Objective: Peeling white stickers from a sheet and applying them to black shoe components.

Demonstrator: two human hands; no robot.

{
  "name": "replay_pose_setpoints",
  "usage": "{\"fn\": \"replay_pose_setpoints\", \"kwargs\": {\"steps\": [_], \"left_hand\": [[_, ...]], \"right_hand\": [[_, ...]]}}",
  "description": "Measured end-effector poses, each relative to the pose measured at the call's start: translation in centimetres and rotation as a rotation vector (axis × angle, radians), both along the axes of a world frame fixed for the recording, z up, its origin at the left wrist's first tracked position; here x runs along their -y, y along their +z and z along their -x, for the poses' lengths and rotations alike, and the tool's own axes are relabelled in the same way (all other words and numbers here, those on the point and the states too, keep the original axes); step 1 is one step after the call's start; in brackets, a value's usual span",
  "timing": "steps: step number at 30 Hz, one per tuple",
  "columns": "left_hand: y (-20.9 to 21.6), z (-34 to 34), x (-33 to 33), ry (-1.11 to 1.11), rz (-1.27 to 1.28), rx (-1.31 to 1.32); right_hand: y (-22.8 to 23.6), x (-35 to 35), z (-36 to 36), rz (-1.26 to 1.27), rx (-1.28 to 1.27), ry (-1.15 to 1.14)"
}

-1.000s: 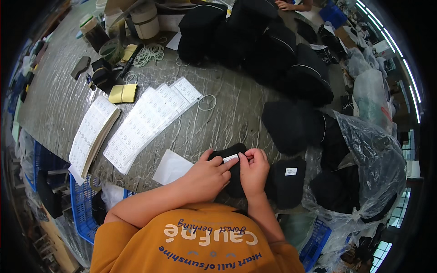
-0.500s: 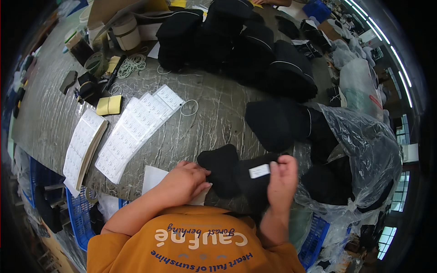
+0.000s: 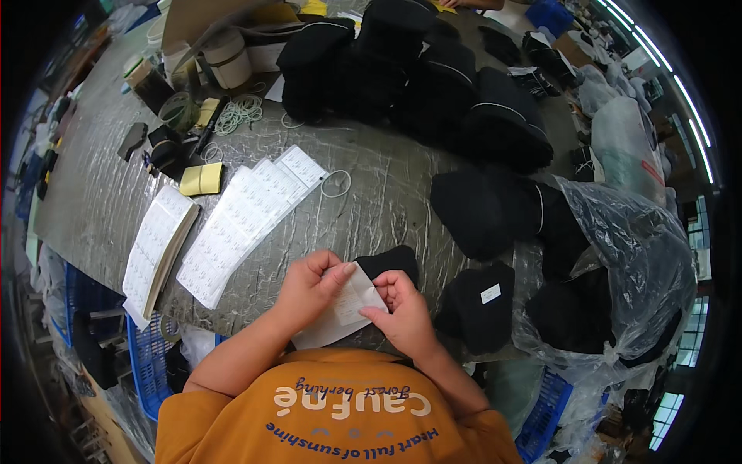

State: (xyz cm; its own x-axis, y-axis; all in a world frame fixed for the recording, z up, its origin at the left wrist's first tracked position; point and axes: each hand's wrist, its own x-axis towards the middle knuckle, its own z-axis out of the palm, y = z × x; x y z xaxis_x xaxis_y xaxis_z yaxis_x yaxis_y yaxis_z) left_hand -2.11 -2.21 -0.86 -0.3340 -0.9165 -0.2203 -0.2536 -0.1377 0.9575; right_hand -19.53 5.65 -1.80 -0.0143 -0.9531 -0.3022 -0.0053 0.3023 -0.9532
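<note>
Close to my body, both hands hold a small white label sheet (image 3: 340,315) with faint marks on it. My left hand (image 3: 309,288) pinches its upper left part between thumb and fingers. At the sheet's right edge, my right hand (image 3: 406,315) is closed on it with thumb and fingertips. A black fabric piece (image 3: 392,261) lies flat on the table behind the sheet, partly hidden by it and my hands. To the right lies another black fabric piece (image 3: 478,321) with a white sticker (image 3: 491,294) on it.
Fanned label sheets (image 3: 247,224) and a label stack (image 3: 158,251) lie left. Tied black fabric bundles (image 3: 417,85) stand at the back; a clear plastic bag (image 3: 657,240) with black pieces is at right. Rubber bands (image 3: 239,114), jars and a yellow pad (image 3: 201,179) sit back left.
My right hand has let go of the labelled black piece, now lying farther right, and moved left to the sheet. My left hand has gripped the sheet and lifted it over the other piece.
</note>
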Motion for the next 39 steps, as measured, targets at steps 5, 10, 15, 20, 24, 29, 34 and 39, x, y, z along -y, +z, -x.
{"fn": "replay_pose_setpoints", "kwargs": {"steps": [5, 10, 15, 20, 24, 29, 34, 39], "left_hand": [[1.6, -1.6, 1.4, -0.134, -0.262, -0.275], [0.3, -2.5, 1.7, -0.166, -0.096, -0.076], [0.2, -2.4, 1.8, -0.154, 0.014, 0.052], [0.4, -2.3, 1.7, -0.141, -0.187, -0.148], [0.9, -2.4, 1.4, -0.165, -0.037, 0.057], [0.5, -2.5, 1.4, -0.184, 0.134, 0.367], [0.9, -2.5, 1.5, -0.593, 0.460, 0.343], [0.6, -1.8, 0.4, -0.738, 0.742, 0.226]], "right_hand": [[-1.0, 0.3, 0.1, -0.045, 0.437, -0.056], [0.5, 0.5, -0.9, 0.067, 0.320, -0.035], [0.1, 0.4, -0.6, 0.060, 0.276, -0.050], [0.3, 0.1, -0.4, 0.010, 0.104, 0.015], [-0.8, -0.3, -0.1, 0.009, 0.079, 0.002], [0.5, 0.4, 0.0, 0.563, -0.359, -0.061], [-1.5, 0.3, 1.1, 0.386, -0.229, -0.554], [-2.9, 0.8, 0.5, 0.344, -0.158, -0.469]]}}
